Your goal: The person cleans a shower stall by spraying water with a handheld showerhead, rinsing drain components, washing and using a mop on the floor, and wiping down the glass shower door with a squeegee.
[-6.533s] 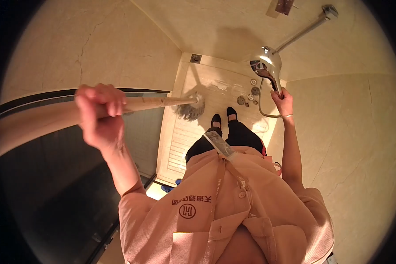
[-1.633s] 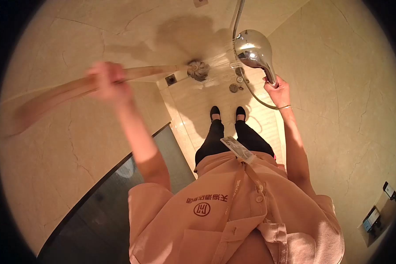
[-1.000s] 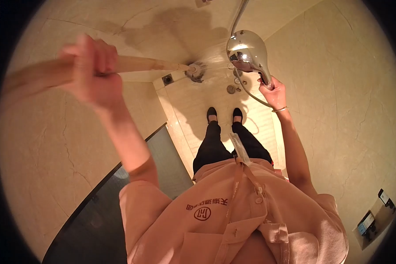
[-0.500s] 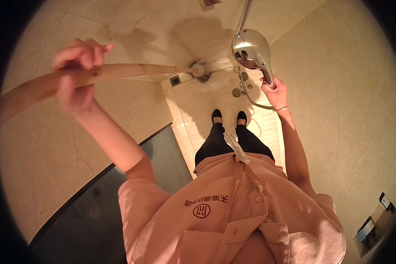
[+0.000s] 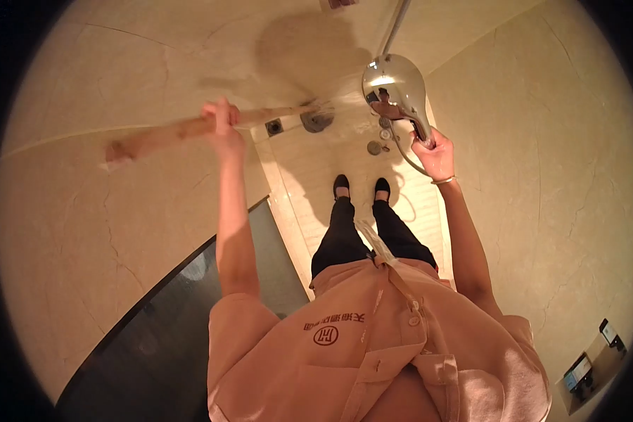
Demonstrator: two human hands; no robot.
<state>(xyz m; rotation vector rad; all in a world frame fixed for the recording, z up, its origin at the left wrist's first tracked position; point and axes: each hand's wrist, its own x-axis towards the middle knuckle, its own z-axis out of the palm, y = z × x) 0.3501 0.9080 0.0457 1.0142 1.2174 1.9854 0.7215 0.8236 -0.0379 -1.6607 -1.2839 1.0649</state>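
Observation:
My left hand (image 5: pixel 224 126) is wrapped round a long wooden pole (image 5: pixel 158 138), which slants across the left side and is smeared by motion. At its far end sits a dark greyish head (image 5: pixel 318 119), low by the wall; I cannot tell whether it is a mop or a brush. My right hand (image 5: pixel 437 156) grips the handle of a chrome shower head (image 5: pixel 395 86). Water sprays from it to the left, towards the pole's head. A grey hose (image 5: pixel 406 158) hangs behind the shower head.
Marble-patterned walls enclose the pale shower floor (image 5: pixel 355 232). A square drain (image 5: pixel 274 126) lies by the wall, and a round metal fitting (image 5: pixel 374 148) lies nearer the middle. A dark panel (image 5: pixel 183 316) is at lower left, a niche with bottles (image 5: pixel 579 371) at lower right.
My left hand has swung right and inward with the wooden pole, whose near end now shows. My right hand and the shower head have shifted slightly left and down.

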